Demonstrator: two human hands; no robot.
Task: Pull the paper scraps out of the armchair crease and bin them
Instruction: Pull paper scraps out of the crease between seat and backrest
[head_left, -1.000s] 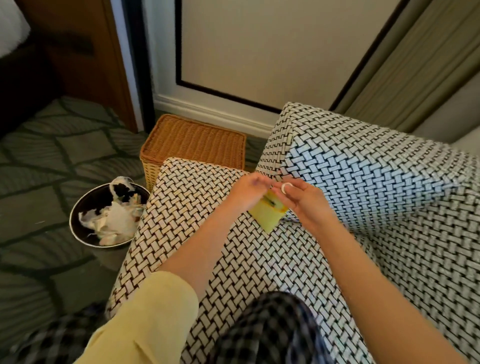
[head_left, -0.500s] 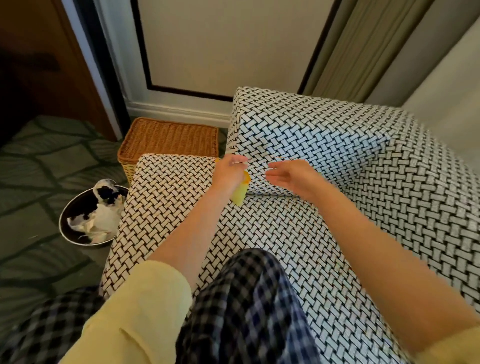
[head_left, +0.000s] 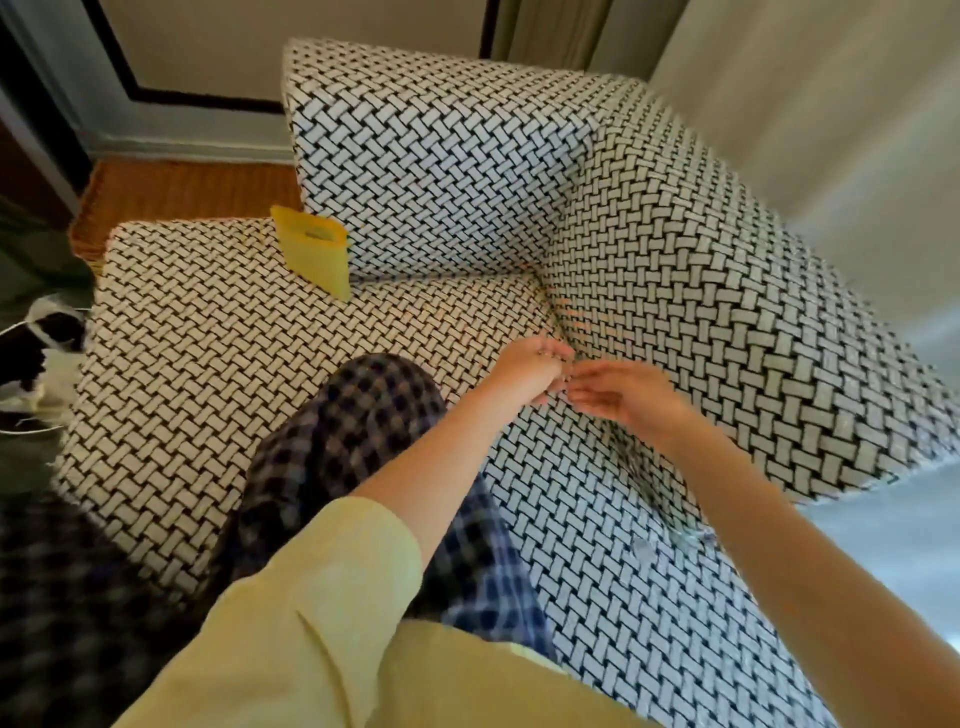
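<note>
A yellow paper scrap (head_left: 314, 257) leans loose against the far upright cushion of the woven black-and-white armchair (head_left: 208, 364), at the crease by the seat's left end. My left hand (head_left: 527, 371) is at the crease between the seat and the right-hand cushion, fingers curled down toward the fabric; blur hides whether it pinches anything. My right hand (head_left: 618, 397) lies just beside it, palm showing and fingers loosely extended, fingertips near the left hand. The round dark bin (head_left: 28, 410) with crumpled white paper sits on the floor at the far left.
A wicker basket (head_left: 182, 192) stands on the floor behind the seat's left end, against the wall. My knee in checked trousers (head_left: 358, 415) rests on the seat cushion. A curtain (head_left: 545, 26) hangs behind the chair.
My left hand has let go of the yellow scrap, which now leans on the far cushion. Both hands have moved right to the other crease, and the view has swung right.
</note>
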